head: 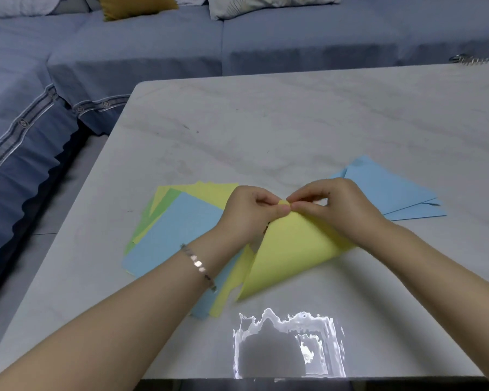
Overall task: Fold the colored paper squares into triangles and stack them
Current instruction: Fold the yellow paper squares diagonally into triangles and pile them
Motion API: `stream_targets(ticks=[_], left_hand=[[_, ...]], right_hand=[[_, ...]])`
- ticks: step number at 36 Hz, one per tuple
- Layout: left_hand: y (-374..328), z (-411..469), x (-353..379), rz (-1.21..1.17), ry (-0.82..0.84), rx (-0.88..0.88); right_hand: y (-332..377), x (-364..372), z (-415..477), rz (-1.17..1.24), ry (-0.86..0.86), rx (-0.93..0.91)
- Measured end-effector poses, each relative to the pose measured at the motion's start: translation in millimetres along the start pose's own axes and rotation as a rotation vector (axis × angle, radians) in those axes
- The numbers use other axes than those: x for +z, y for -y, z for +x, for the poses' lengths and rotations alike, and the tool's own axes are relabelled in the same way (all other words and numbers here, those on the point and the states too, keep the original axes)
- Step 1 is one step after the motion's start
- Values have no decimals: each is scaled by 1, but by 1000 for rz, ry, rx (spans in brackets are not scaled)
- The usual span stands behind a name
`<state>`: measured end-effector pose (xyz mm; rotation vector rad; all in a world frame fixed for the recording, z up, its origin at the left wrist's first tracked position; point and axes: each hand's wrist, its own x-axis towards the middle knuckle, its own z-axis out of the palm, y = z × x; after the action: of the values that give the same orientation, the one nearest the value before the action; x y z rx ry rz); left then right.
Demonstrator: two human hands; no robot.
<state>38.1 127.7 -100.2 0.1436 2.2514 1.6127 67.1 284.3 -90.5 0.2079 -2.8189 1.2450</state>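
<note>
A yellow paper sheet [283, 255] is bent over on itself into a loose triangle, its two corners meeting at the top. My left hand [251, 213] and my right hand [331, 207] both pinch those corners together between thumb and fingers. To the left lies a fanned pile of flat squares [175, 227] in blue, green and yellow, partly under my left wrist. At the right rests a stack of folded blue triangles [390, 190], just behind my right hand.
The white marble table [294, 122] has its left edge beside a blue sofa [96, 66]. A metal ring object [466, 60] sits at the far right edge. A bright light reflection [288, 342] shows on the near table edge.
</note>
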Motion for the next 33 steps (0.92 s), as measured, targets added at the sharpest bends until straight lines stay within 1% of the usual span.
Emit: stream_targets(ticks=[2,3,4,7,10,12,16,18,25,29,33], left_hand=[[7,12,2,-1,-56,-19],[10,17,3,1,-81,-30],[15,22,3,9,-102,-39],[29,34,1,94,-163,-39],[42,36,-1,189,-205,-35],[49,35,-1,226,-218,-16],[57,32,1,217,-233,6],[58,31,1,207,-240,11],[61,32,1,186,-246,9],[65,30,-1,153,-235,39],[67,30,-1,131,-249,51]], right_hand=[[-5,9,2,-244,-115,-78],[-7,15,1,-315,-141,-131],[-8,21,-2,-339,-127,-173],[-16,36,-15,-395,21,-272],[-32,50,-27,-480,225,-288],[-36,55,-35,-502,256,-296],[-40,60,-50,-507,122,-360],[-44,61,-58,-515,113,-385],[-49,63,-79,-538,91,-386],[-45,64,-84,-599,60,-338],[-36,71,-85,-624,-46,-267]])
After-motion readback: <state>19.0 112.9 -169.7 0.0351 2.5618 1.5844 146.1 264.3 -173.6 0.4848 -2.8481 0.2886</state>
